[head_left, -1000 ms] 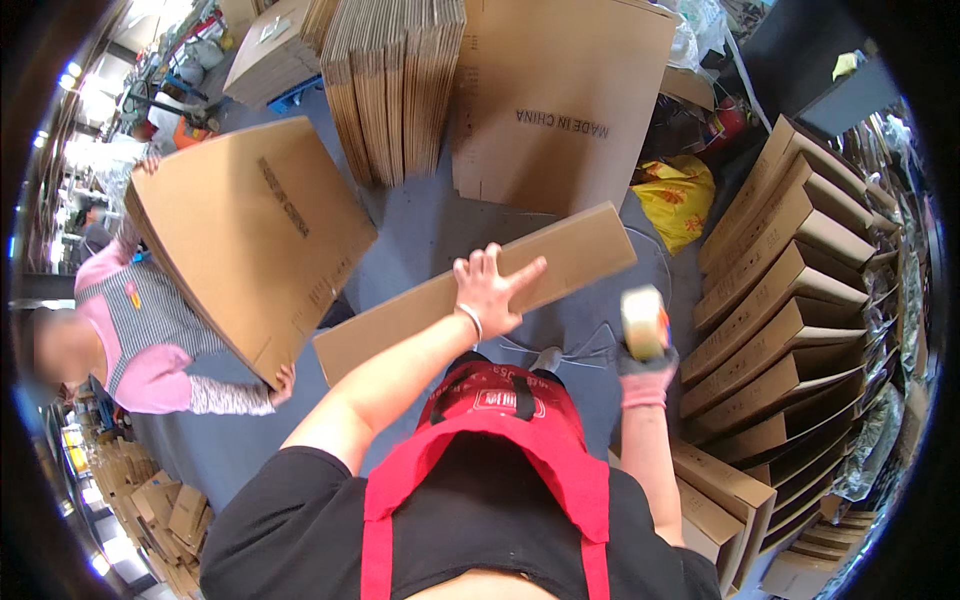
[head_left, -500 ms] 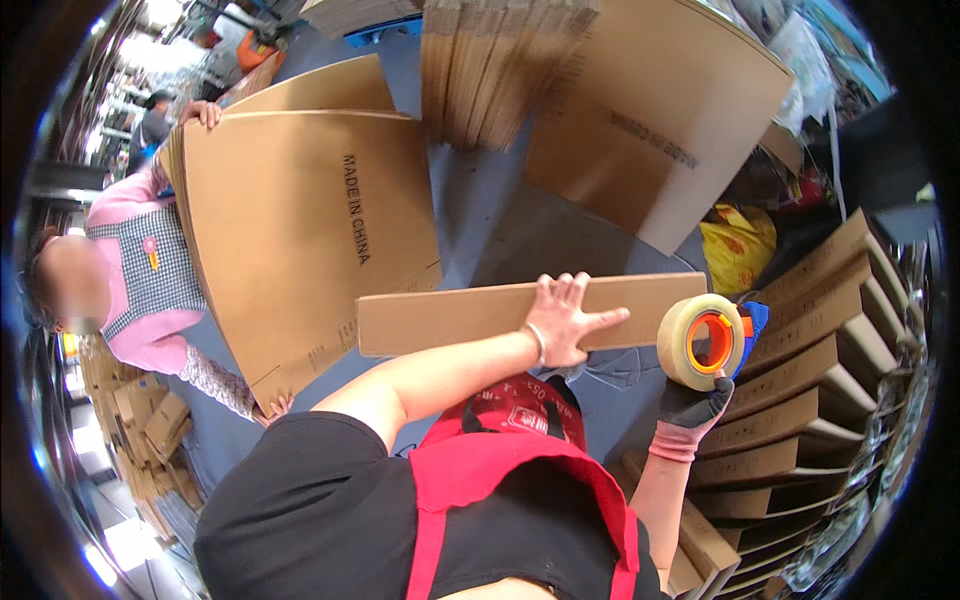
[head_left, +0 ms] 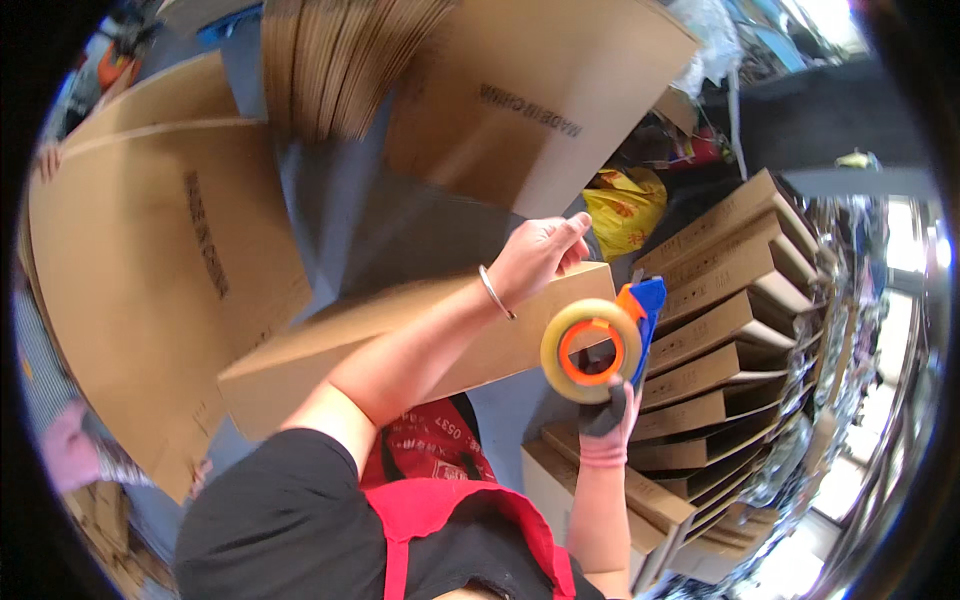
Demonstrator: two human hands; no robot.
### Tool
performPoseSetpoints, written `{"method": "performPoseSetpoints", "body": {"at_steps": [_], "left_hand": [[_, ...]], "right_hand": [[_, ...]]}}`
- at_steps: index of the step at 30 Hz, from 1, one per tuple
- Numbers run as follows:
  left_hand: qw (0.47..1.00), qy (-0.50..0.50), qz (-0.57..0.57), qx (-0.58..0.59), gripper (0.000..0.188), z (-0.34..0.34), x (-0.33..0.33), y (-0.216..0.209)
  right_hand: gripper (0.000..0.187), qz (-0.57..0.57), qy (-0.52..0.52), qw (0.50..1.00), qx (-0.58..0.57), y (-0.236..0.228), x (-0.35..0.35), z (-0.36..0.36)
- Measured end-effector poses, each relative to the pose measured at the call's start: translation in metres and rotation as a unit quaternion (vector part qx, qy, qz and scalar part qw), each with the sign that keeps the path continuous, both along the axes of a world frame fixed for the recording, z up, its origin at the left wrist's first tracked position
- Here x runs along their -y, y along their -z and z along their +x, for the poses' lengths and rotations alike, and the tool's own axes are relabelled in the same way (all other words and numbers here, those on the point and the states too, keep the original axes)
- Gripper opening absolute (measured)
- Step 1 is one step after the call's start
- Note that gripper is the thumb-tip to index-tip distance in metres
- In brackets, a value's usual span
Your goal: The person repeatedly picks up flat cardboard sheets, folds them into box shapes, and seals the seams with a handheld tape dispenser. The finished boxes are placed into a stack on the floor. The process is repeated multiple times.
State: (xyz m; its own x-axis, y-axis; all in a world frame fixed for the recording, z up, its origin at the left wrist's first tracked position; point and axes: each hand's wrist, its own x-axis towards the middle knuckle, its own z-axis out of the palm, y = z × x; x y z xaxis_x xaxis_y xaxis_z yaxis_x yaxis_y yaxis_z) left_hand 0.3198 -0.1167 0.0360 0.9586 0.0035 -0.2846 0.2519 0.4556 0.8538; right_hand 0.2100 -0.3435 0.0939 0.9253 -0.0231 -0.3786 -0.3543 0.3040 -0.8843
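A long brown cardboard box (head_left: 440, 345) lies across in front of me, with its top and near side showing. Above its right end is my left hand (head_left: 540, 255), a bracelet at the wrist and the fingers drawn in; whether anything sits between them is hidden. My right hand (head_left: 610, 420), in a pink and grey glove, is closed round a tape dispenser (head_left: 645, 310) with a blue and orange body. Its wide roll of clear yellowish tape (head_left: 558, 345) faces me in front of the box's right end.
Large flat cartons (head_left: 150, 230) stand at the left, where a co-worker's hand (head_left: 48, 160) grips the edge. Bundled cardboard sheets (head_left: 340, 70) and another big carton (head_left: 520, 110) are at the back. Beside a yellow bag (head_left: 625, 210), several folded boxes (head_left: 700, 340) line the right.
My left hand has left its flat, spread pose on the cardboard and drawn its fingers in. More of the box's sides shows. The whole view has swung right.
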Motion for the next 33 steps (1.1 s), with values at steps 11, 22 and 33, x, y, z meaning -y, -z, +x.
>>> {"method": "performPoseSetpoints", "body": {"at_steps": [11,22,33], "left_hand": [[0.906,0.326,-0.247,-0.110,0.022,-0.034,0.002,-0.016],[0.967,0.196,-0.126,-0.099,0.016,-0.016,-0.030,-0.008],[0.957,0.166,0.228,0.062,0.012,-0.007,-0.063,0.002]], "right_hand": [[0.097,-0.407,-0.198,0.875,0.172,-0.050,0.032,-0.064],[0.083,-0.460,-0.249,0.830,0.192,-0.060,0.078,-0.101],[0.078,-0.474,-0.279,0.798,0.246,-0.025,0.050,-0.074]]}}
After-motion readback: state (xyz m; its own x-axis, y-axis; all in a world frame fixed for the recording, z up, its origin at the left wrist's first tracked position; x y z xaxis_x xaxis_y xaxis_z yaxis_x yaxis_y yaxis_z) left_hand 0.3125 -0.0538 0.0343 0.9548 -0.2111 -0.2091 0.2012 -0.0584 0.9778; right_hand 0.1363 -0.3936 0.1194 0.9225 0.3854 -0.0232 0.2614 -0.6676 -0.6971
